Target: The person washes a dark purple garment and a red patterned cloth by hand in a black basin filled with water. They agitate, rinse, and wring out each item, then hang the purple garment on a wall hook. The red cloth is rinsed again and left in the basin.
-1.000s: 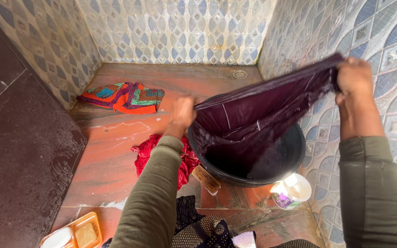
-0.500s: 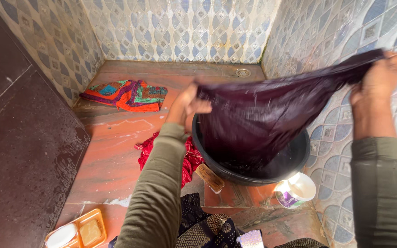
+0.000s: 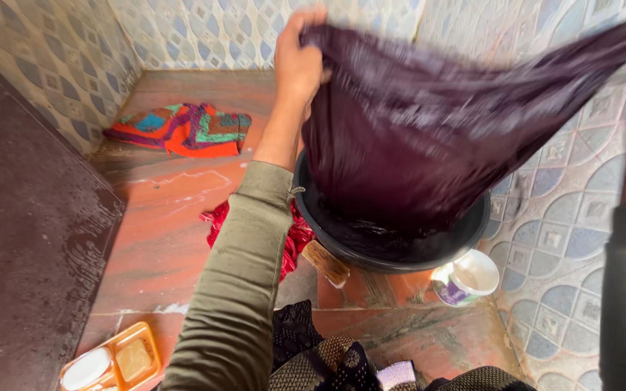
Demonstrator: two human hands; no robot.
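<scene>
Wet red stone floor, blue patterned tile walls. Dark purple cloth, wet, stretched over black tub. Left hand grip clamped on cloth; right grip can't tell.

the wet purple cloth i hold stretched hangs over the black basin, blocking any way in from above. to my left the red stone floor lies open between the red garment and the striped cloth. the tiled wall and a white tub crowd the right side.
</scene>
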